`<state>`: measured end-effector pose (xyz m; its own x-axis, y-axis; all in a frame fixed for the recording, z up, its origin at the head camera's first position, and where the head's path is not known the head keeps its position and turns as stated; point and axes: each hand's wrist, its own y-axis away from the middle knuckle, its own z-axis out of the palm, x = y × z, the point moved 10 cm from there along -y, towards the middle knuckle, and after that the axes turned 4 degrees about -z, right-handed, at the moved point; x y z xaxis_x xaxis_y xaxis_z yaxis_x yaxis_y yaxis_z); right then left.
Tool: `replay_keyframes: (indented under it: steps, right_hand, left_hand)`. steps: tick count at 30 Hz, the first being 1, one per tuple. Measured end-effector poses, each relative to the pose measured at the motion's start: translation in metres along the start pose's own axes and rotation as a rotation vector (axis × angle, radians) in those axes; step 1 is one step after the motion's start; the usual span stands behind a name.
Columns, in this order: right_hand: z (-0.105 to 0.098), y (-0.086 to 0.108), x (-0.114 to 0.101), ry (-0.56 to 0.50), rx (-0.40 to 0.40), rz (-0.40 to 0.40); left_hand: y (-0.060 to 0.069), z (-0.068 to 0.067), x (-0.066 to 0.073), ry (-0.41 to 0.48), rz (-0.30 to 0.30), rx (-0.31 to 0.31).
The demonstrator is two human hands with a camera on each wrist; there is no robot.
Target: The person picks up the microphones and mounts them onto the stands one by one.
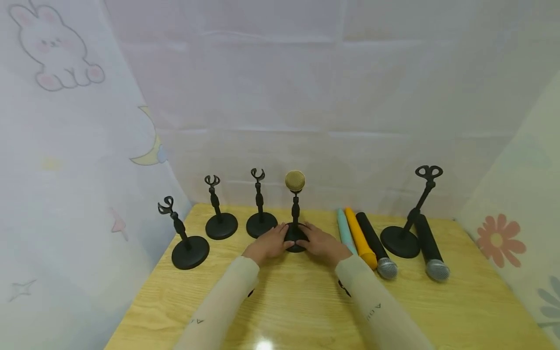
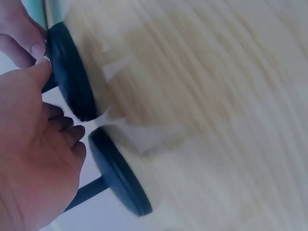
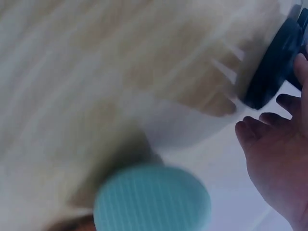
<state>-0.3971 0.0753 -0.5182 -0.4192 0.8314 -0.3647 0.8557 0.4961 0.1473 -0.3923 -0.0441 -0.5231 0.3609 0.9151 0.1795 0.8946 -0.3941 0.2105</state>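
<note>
A black microphone stand with a round base stands upright near the back of the table, bearing a microphone with a gold mesh head. My left hand holds the left side of that base, and my right hand holds its right side. In the left wrist view, the left thumb touches the edge of the base, and the other fingers are partly hidden. The right wrist view catches the same base beside the right hand, cut off by the frame.
Three stands with bare clips, a left one, a second and a third, stand leftward. At right lie teal, orange and black microphones, a tilted-neck stand and another black microphone.
</note>
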Motion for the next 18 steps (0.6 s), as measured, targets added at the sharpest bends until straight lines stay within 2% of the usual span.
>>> replay_keyframes:
  steps: [4,9,15,18]
  right_hand:
    - [-0.015,0.006,0.013,0.031,0.016,0.023]
    - [-0.033,0.015,0.030,0.072,0.001,-0.006]
    - [-0.052,0.029,0.058,0.159,0.050,-0.034]
    - [-0.057,0.038,0.065,0.207,0.075,-0.071]
  left_hand:
    - [0.010,-0.007,-0.006,0.045,0.020,0.005]
    - [0.023,-0.013,-0.026,0.041,0.035,0.001]
    - [0.034,-0.025,-0.055,0.020,-0.020,0.052]
    - [0.038,-0.029,-0.067,0.025,-0.059,0.068]
